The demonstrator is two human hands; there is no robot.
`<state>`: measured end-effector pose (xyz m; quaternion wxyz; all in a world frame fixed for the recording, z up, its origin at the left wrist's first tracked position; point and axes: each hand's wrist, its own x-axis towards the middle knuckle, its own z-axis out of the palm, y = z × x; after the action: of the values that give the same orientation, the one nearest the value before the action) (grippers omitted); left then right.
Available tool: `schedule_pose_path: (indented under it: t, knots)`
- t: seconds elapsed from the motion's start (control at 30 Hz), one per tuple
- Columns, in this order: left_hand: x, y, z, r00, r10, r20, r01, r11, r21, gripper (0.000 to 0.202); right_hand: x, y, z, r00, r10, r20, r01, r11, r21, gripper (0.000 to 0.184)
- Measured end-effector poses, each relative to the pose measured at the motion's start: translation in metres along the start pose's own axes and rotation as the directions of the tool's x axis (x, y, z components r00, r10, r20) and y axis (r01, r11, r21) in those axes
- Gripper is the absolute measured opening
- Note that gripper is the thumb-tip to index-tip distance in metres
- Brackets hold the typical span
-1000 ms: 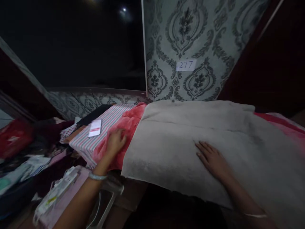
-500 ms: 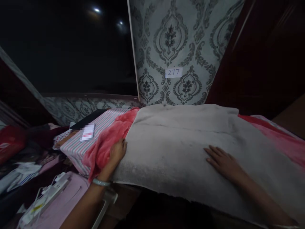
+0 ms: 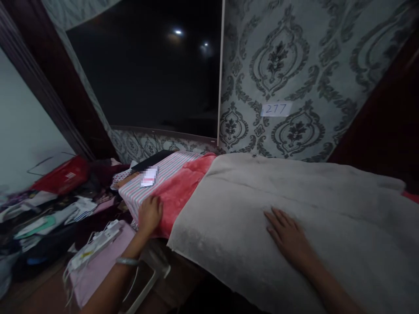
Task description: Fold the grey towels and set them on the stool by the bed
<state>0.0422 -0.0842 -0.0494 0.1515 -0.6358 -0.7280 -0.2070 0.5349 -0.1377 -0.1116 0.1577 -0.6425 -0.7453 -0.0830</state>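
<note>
A grey soft cloth (image 3: 235, 218) with a darker, worn-looking front edge is spread over the table. My right hand (image 3: 290, 237) lies flat on it, fingers stretched and slightly apart. To its left a red plush blanket (image 3: 183, 187) shows from beneath the grey cloth. My left hand (image 3: 150, 216), fingers bent and close together, is at the left edge of that red blanket; its fingertips are partly hidden and seem to grip the fabric. Under the red blanket lies a striped cloth (image 3: 186, 158), with a phone-like white and pink item (image 3: 149, 177) on it.
A large dark television (image 3: 157, 69) hangs on the patterned wall, beside a paper label (image 3: 276, 109) reading 277. At left are a red bag (image 3: 67, 176), heaped clothes and a power strip (image 3: 98, 244) on pink cloth. A pale chair arm (image 3: 147, 288) stands below my left arm.
My left hand has moved left from the grey cloth's edge to the red blanket's outer edge, where the red folds now look smoother. My right hand stays flat on the grey cloth. The view has turned left.
</note>
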Motion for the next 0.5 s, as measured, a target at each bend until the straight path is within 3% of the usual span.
schedule_pose_path:
  t: [0.07, 0.13, 0.23, 0.3, 0.4, 0.5]
  knots:
    - [-0.004, -0.032, 0.002, 0.994, -0.09, -0.064, 0.088, 0.995, -0.036, 0.035, -0.006, 0.001, 0.007, 0.999, -0.01, -0.037, 0.01, 1.0, -0.004, 0.054]
    - [-0.005, -0.054, 0.005, 0.988, -0.113, -0.101, 0.106, 0.991, -0.077, 0.034, -0.008, 0.005, 0.01, 0.999, -0.017, -0.045, 0.017, 1.0, -0.014, 0.054]
    - [0.008, -0.06, 0.008, 0.991, -0.078, -0.113, 0.065, 0.991, -0.115, 0.034, 0.006, 0.006, 0.009, 1.0, 0.004, -0.021, -0.004, 0.999, -0.033, 0.051]
    - [0.029, -0.044, 0.009, 0.996, 0.002, -0.09, -0.015, 0.989, -0.144, 0.035, 0.028, 0.001, 0.006, 1.0, -0.019, 0.0, 0.019, 1.0, -0.02, 0.047]
    - [0.076, 0.001, 0.013, 0.984, 0.175, 0.034, -0.165, 0.965, -0.206, 0.043, 0.072, -0.015, 0.0, 0.992, -0.129, -0.012, 0.13, 0.99, 0.058, 0.045]
    - [0.135, 0.051, 0.021, 0.959, 0.198, 0.202, -0.149, 0.961, -0.234, 0.051, 0.111, -0.034, 0.001, 0.98, -0.19, -0.063, 0.197, 0.967, 0.159, 0.044]
